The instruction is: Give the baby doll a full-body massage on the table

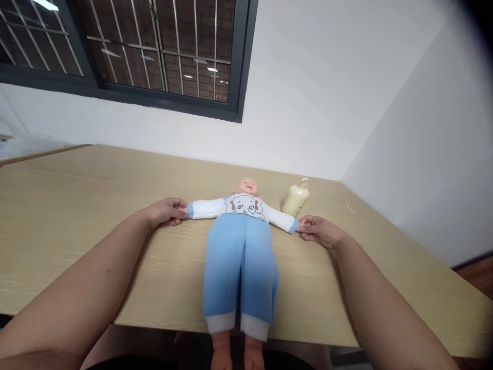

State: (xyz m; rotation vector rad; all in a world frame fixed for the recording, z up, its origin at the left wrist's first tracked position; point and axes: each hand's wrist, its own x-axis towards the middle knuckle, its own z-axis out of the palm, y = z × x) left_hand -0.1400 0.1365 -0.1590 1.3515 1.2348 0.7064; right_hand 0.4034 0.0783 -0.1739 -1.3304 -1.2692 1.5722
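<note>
Below a barred window (162, 51), our worktop (100, 190) carries a doll (229, 252) on its back. Its long axis runs straight away from us, head (247, 186) toward the wall (304, 103), feet (222, 355) past the near edge. It lies between our left hand (169, 211) and right hand (320, 230), about equally near both; each is closed on the doll's hand beside it. Right of the doll, near its sleeve (280, 220), stands a bottle (296, 199).

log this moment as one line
doll: face-up, arms spread | left hand: holds one arm's end | right hand: holds other's end | bottle: on table
</note>
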